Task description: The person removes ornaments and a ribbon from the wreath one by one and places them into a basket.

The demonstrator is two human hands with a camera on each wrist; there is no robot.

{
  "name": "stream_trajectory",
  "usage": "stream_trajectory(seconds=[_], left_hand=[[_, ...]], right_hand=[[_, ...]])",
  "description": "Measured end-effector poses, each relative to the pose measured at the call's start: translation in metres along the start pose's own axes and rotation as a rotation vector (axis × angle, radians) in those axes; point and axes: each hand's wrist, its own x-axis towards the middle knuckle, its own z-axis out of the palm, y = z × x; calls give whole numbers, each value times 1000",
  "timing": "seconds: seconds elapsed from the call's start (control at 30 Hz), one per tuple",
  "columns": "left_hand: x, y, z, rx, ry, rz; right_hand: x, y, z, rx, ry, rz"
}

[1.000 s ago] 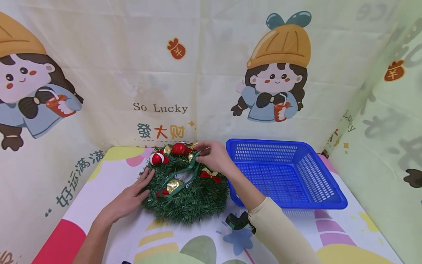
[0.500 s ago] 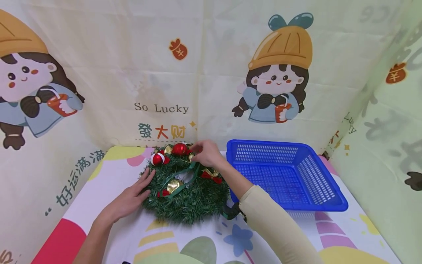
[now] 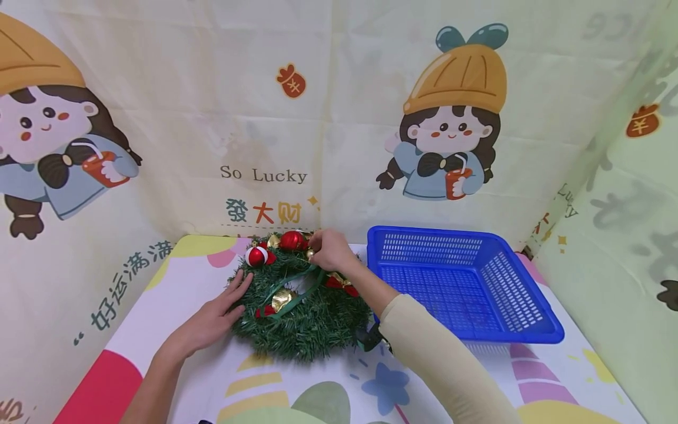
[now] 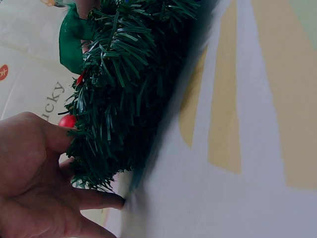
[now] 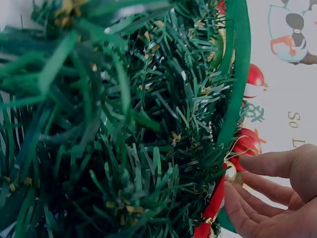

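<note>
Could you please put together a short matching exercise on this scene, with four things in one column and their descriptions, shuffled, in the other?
Things
1. Wreath
2. Basket
3. Ribbon
4. Table

Descriptions
A. Blue, full of small holes
B. White, with a coloured print
C. Bushy and ring-shaped
D. Smooth green strip crossing the wreath's centre

Right pairs: 1-C, 2-A, 3-D, 4-B

Left hand (image 4: 37,183) touching wreath (image 4: 114,109), green ribbon (image 4: 72,44), red ball (image 4: 67,121) (apparently part-hidden)
</note>
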Motion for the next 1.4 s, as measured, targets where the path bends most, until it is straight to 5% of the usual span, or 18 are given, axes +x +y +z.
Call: stream_trajectory(seconds=[1.4], left_hand=[[-1, -2, 0, 7, 7, -3]], right_hand=[[11, 1, 19, -115, 54, 102]])
